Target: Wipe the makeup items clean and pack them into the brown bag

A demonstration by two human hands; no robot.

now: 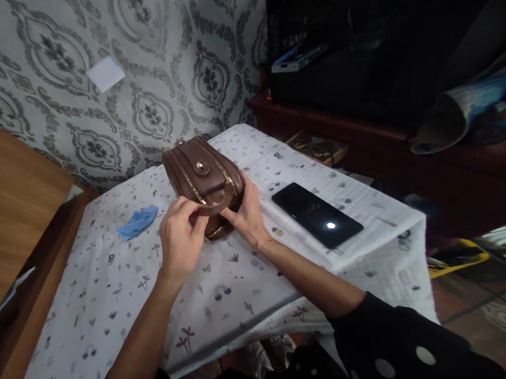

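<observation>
A brown leather handbag [195,159] with gold zips and a gold clasp lies on the cloth-covered table, near the wall. My left hand [180,236] pinches the bag's strap [216,208] between thumb and fingers at the bag's near end. Against the bag's right side rests my right hand [249,214], its fingers wrapped around that near corner and its thumb by the strap. Part of the right fingers is hidden behind the bag.
A black smartphone [318,214] lies right of the bag, and a crumpled blue cloth [138,222] lies to the left. The patterned tablecloth [231,330] hangs over the front edge. Beyond the table's right side stands a dark red cabinet [367,159] with a large black screen [390,30].
</observation>
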